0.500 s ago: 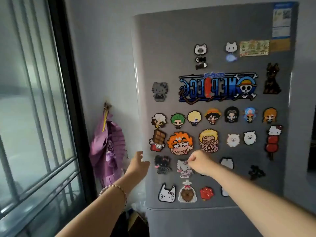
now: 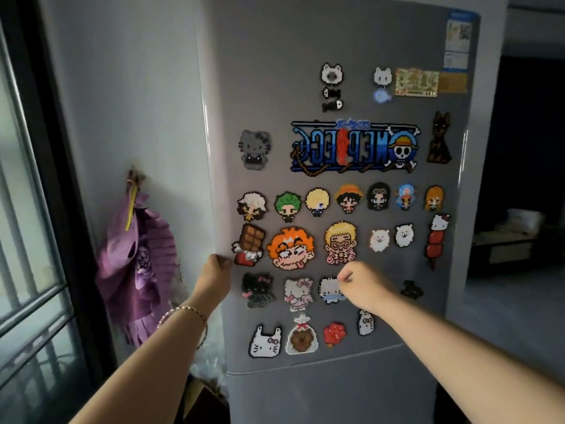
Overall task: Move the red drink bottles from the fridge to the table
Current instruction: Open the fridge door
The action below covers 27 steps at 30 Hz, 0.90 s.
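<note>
A grey fridge (image 2: 263, 71) fills the middle of the view, its upper door covered with pixel-bead magnets. The door looks closed, so no red drink bottles are visible. My left hand (image 2: 214, 275) is curled around the door's left edge, fingers hidden behind it. My right hand (image 2: 363, 286) hovers as a loose fist in front of the door's lower half, holding nothing.
A purple fabric decoration (image 2: 137, 264) hangs on the wall left of the fridge. A barred window (image 2: 27, 240) with a dark frame is at far left. A lower fridge door (image 2: 330, 393) sits below. A dim room with a low piece of furniture (image 2: 504, 246) opens to the right.
My left hand has moved right from open air beside the fridge and closed on the door's left edge. My right fist stays about where it was.
</note>
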Available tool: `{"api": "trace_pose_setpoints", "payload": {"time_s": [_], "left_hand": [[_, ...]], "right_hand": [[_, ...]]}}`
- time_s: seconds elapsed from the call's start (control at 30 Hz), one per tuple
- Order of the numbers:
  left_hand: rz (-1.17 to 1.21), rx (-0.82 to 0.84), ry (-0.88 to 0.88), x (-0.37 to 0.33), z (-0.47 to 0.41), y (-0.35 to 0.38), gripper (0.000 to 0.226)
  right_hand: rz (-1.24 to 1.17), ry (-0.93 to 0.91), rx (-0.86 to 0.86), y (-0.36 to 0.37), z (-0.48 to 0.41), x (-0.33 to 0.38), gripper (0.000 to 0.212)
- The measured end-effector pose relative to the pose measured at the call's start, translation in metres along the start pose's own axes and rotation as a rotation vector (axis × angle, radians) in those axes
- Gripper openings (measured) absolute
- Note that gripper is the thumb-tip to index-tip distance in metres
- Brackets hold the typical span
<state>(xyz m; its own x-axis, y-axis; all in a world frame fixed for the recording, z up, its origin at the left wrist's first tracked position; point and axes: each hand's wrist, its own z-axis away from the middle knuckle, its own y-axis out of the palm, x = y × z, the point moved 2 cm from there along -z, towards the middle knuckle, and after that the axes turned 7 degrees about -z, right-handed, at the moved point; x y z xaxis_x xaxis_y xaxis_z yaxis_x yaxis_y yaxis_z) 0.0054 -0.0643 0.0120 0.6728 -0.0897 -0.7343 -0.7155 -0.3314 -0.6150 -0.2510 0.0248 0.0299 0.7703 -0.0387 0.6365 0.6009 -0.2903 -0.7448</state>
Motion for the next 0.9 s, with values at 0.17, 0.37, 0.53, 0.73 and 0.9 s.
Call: {"api": "trace_pose_setpoints", "payload": {"time_s": [0.17,0.37,0.53,0.73,0.9], "left_hand": [[-0.037,-0.059,0.053,-0.002,0.039,-0.004,0.014],[-0.018,-0.087,0.120,-0.013,0.138,-0.019,0.011],[-0.010,-0.141,0.201,-0.060,0.244,-0.012,0.016],[-0.002,-0.068,0.254,-0.143,0.365,0.020,0.021],[0.012,0.046,0.422,-0.196,0.430,0.055,0.015]], "right_hand": [[-0.034,-0.077,-0.004,-0.027,0.024,-0.011,0.019],[0.022,-0.262,0.034,-0.058,0.090,-0.022,0.021],[-0.001,-0.477,-0.036,-0.105,0.161,-0.037,0.024],[-0.141,-0.600,-0.144,-0.153,0.250,-0.057,0.041],[-0.095,-0.591,-0.314,-0.199,0.290,-0.074,0.064]]}}
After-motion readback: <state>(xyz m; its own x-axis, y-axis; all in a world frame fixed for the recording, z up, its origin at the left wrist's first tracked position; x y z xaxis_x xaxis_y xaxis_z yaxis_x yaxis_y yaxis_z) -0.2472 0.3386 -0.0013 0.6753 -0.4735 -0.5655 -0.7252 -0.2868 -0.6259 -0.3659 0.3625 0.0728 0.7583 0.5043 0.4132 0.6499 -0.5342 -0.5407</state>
